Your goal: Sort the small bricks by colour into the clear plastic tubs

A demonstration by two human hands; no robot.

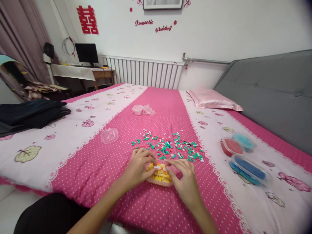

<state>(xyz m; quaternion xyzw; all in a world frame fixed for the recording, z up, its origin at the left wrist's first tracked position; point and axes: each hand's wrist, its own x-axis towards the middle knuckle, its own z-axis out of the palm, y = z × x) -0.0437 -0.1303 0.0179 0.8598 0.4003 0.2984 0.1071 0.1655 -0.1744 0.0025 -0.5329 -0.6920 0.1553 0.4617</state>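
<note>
A clear plastic container (161, 177) full of small yellow and orange pieces sits on the pink dotted bedspread in front of me. My left hand (141, 164) curls its fingers and thumb over the container's left side. On the opposite side, my right hand (185, 177) grips the rim, thumb and fingers bent. White glare crosses the top between my thumbs; whether a lid lies there I cannot tell. Just beyond the hands spread loose small plastic pieces (165, 148) in green, red, white and a little blue.
Right, on the bed, stand containers with blue (251, 170), red (232, 147) and light-blue contents (244, 141). A clear lid or shallow tray (109, 135) lies left; clear containers (138, 110) sit farther back. A pink pillow (214, 99) and dark clothing (31, 113) rest at the sides.
</note>
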